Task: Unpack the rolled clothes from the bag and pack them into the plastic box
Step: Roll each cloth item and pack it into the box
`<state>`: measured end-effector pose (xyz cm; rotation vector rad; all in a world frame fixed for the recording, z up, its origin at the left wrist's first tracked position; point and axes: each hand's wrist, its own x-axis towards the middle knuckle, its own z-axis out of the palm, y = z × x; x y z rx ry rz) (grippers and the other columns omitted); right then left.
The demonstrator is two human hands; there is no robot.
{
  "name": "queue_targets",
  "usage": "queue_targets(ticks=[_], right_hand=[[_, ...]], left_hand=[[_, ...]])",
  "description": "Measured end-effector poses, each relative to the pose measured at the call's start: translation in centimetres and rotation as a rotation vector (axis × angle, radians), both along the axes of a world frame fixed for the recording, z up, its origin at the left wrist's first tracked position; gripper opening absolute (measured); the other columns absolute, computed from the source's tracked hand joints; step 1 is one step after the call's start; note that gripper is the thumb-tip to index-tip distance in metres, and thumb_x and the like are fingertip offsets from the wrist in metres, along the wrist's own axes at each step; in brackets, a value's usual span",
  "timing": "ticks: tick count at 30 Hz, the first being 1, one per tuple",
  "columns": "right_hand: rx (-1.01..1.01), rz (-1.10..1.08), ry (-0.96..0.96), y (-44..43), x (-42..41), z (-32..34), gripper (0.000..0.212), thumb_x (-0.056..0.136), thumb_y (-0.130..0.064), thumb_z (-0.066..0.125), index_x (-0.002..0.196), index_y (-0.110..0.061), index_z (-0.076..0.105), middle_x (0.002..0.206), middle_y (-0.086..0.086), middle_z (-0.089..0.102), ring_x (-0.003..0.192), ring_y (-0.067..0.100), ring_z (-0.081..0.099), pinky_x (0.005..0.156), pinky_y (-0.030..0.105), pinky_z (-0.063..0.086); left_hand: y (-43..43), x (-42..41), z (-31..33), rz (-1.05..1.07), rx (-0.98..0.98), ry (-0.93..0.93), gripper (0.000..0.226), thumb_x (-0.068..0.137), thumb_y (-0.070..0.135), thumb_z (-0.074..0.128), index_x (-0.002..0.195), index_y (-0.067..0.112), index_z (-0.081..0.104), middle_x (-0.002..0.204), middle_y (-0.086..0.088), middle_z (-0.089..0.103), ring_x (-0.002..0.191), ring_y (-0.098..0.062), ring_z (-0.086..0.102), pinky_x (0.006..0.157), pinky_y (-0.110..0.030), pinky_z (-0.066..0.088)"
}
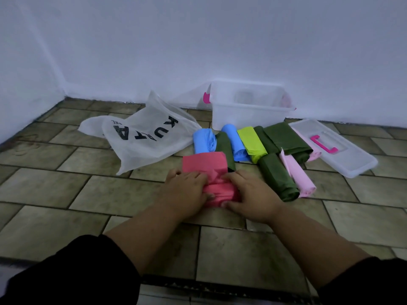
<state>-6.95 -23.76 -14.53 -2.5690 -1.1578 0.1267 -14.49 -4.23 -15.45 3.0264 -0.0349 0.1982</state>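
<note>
My left hand (188, 187) and right hand (248, 192) press on the near end of the red roll (207, 172), which lies on the floor (66, 194) directly in front of me; fingers curl around its sides, gripping the cloth. The far part has come loose and lies flat. The fabric is judged light and soft, so it will unroll if lifted by one end: hold it across the middle with both hands, trapping the free flap. The other rolls, blue (203, 138), green (277, 177), lime (253, 143) and pink (297, 177), lie close together between me and the box (248, 119). The box stands open against the wall and looks empty. The bag (145, 137) lies slack at left, the lid (343, 150) at right. Clear floor remains near me; the path to the box passes over the rolls.
</note>
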Motion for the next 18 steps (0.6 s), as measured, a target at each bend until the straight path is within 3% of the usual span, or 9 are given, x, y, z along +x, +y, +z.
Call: queue_targets(ticks=[3, 6, 8, 11, 16, 18], right_hand=[[-0.036, 0.055, -0.052, 0.15, -0.24, -0.04, 0.053, 0.076, -0.04, 0.065, 0.126, -0.028, 0.051, 0.122, -0.003, 0.055, 0.11, 0.02, 0.05, 0.096, 0.037, 0.041], [-0.035, 0.046, -0.041, 0.43, 0.13, 0.41, 0.042, 0.084, -0.039, 0.06, 0.123, -0.028, 0.055, 0.117, -0.002, 0.06, 0.107, 0.021, 0.052, 0.094, 0.037, 0.041], [-0.049, 0.057, -0.024, 0.54, 0.25, 0.7, 0.04, 0.087, -0.041, 0.056, 0.124, -0.028, 0.055, 0.115, -0.002, 0.061, 0.106, 0.021, 0.053, 0.093, 0.037, 0.041], [-0.03, 0.018, -0.014, 0.43, 0.04, 0.62, 0.048, 0.086, -0.044, 0.057, 0.129, -0.027, 0.046, 0.117, -0.001, 0.06, 0.107, 0.02, 0.053, 0.093, 0.038, 0.041], [-0.081, 0.002, -0.024, 0.54, 0.09, 0.38, 0.027, 0.09, -0.042, 0.053, 0.11, -0.023, 0.049, 0.098, 0.0, 0.06, 0.095, 0.023, 0.055, 0.075, 0.032, 0.034], [-0.089, 0.002, -0.031, 0.69, 0.36, 0.56, 0.03, 0.092, -0.043, 0.049, 0.113, -0.022, 0.054, 0.102, 0.001, 0.061, 0.098, 0.022, 0.055, 0.08, 0.032, 0.038]], left_hand=[[0.11, 0.18, 0.28, 0.005, 0.037, 0.005, 0.047, 0.085, 0.062, 0.036, 0.121, 0.034, 0.049, 0.124, 0.007, 0.052, 0.116, -0.017, 0.049, 0.104, -0.047, 0.015], [0.25, -0.11, 0.26, -0.062, 0.098, -0.01, 0.054, 0.077, 0.069, 0.043, 0.122, 0.038, 0.041, 0.121, 0.008, 0.052, 0.114, -0.016, 0.049, 0.103, -0.045, 0.012], [0.16, -0.19, 0.2, -0.059, 0.081, -0.022, 0.04, 0.08, 0.061, 0.049, 0.109, 0.035, 0.041, 0.115, 0.008, 0.058, 0.109, -0.016, 0.053, 0.101, -0.041, 0.011], [0.08, 0.18, 0.55, -0.029, 0.02, 0.012, 0.023, 0.086, 0.057, 0.041, 0.092, 0.035, 0.036, 0.108, 0.007, 0.062, 0.103, -0.017, 0.056, 0.105, -0.043, 0.013], [0.59, 0.65, 0.22, -0.039, 0.013, -0.022, 0.031, 0.087, 0.052, 0.036, 0.109, 0.034, 0.048, 0.121, 0.007, 0.052, 0.116, -0.015, 0.046, 0.102, -0.042, 0.011], [0.72, 0.6, 0.12, -0.045, -0.02, -0.052, 0.018, 0.088, 0.048, 0.033, 0.097, 0.036, 0.042, 0.106, 0.011, 0.055, 0.105, -0.013, 0.053, 0.099, -0.039, 0.012]])
